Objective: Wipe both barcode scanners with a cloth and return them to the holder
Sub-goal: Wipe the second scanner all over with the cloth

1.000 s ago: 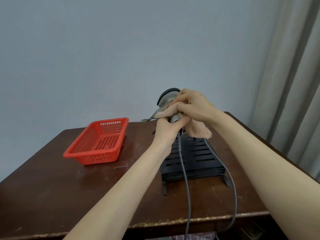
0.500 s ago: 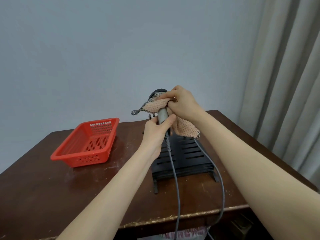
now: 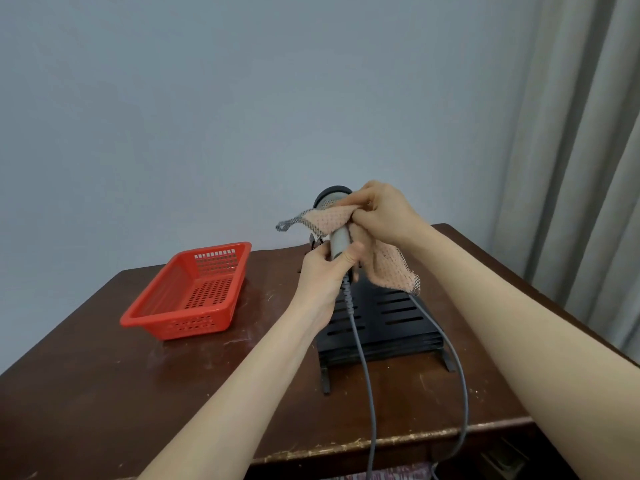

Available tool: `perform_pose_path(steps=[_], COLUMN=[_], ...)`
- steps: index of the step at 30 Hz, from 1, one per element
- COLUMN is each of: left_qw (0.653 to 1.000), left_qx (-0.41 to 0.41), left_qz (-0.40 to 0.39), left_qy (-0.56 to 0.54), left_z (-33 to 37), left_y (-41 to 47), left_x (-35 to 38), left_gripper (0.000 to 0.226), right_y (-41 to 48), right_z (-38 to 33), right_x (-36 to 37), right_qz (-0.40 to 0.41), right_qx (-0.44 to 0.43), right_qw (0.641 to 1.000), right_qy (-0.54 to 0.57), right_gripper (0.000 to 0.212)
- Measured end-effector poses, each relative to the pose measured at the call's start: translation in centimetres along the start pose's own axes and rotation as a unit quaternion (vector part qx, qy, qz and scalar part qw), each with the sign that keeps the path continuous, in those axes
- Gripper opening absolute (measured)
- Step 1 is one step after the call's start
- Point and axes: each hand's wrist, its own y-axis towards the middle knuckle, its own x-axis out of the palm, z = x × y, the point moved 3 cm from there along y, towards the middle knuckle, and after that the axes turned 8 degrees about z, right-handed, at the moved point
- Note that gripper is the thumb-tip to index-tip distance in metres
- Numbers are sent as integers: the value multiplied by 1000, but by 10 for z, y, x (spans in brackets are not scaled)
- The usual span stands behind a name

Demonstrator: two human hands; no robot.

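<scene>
Scanner [image 3: 340, 241] singly held, one cloth [image 3: 388, 265], two hands.

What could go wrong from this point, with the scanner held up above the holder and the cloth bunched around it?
1. The left hand grips only the lower handle of the scanner while the right hand rubs the cloth near the head; a hard wipe might twist it loose.
2. Two grey cables trail over the black holder and off the table edge; a snag could tug the scanner or shift the holder.
3. The cloth's hanging corner could catch on the holder.
</scene>
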Motion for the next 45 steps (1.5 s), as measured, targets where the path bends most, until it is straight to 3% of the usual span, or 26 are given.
perform_pose_path(steps=[4,6,9,13,17,20,22,28,31,34,38,41,45], left_qw=[1000,1000,999,994,999,999,999,998,995,998,999,999,999], left_qx=[3,7,27,76,29,-12,-14,34,59,35,-24,-14,-4], left_qz=[-6,-10,-10,-30,-26,-51,-49,-30,-35,-30,-40,-33,-37], left_qy=[5,-2,-28,-67,-34,-8,-11,-39,-71,-30,6,1,-8], left_z=[2,4,5,4,-1,-4,-4,2,4,3,-3,0,4], left_y=[0,-1,1,5,6,3,4,7,7,6,5,5,1], left_x=[0,-2,-4,-7,-8,-4,-4,-7,-9,-11,-11,-11,-11], left_gripper=[24,32,25,38,42,65,71,81,64,45,37,34,51], right_y=[2,-5,-16,-23,-13,-2,-1,-15,-19,-14,-2,-5,-15], right_z=[0,-6,-16,-20,-14,-3,-1,-19,-18,-16,-2,1,-12], right_x=[3,4,-1,-1,2,5,5,1,2,4,8,11,7], right_qz=[13,-31,-103,-174,-99,-7,-5,-161,-208,-121,1,3,-62], right_qx=[16,14,10,-12,-48,-36,-18,-35,-14,-18,-11,1,34], right_qw=[1000,999,989,980,994,998,999,985,976,990,1000,1000,988], right_qy=[-7,33,106,95,15,-58,-48,54,67,74,-24,-9,141], right_gripper=[38,37,36,38,44,41,39,34,25,32,46,48,46])
